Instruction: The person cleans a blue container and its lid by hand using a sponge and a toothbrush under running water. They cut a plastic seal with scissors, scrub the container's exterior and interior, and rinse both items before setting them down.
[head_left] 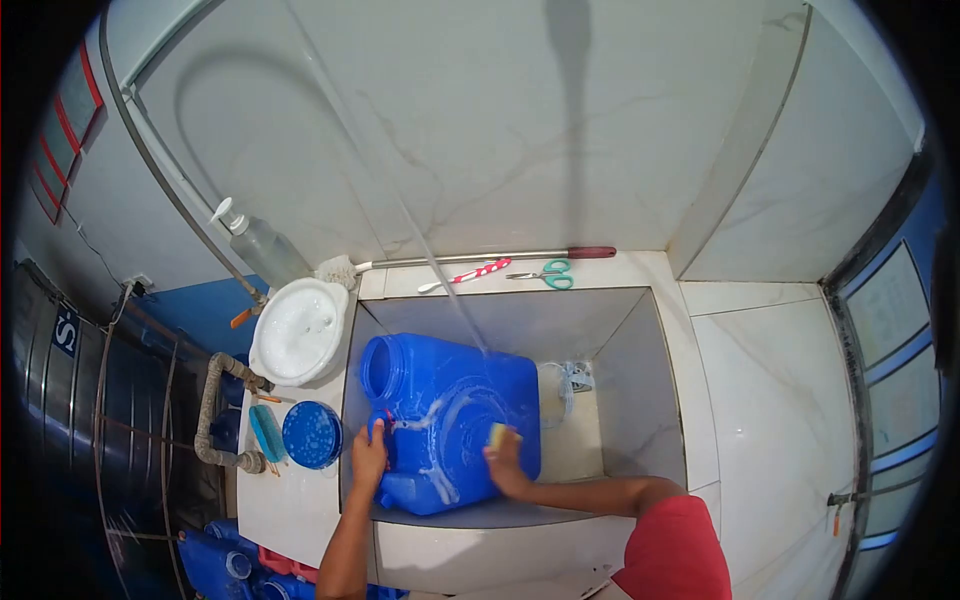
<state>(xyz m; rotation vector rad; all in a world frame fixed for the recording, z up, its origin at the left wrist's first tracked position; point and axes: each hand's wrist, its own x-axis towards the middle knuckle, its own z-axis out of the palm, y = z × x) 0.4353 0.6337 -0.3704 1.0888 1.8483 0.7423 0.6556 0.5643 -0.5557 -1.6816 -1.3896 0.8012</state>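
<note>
A large blue plastic jerry can lies on its side in a tiled sink basin, streaked with white soap foam. My left hand grips its near left end by the handle. My right hand presses a yellow sponge against the can's side. A thin stream of water falls onto the top of the can.
On the left ledge stand a white bowl of suds, a blue round lid, a blue brush and a pump bottle. A long-handled brush, a toothbrush and scissors lie on the back ledge. Blue containers sit below left.
</note>
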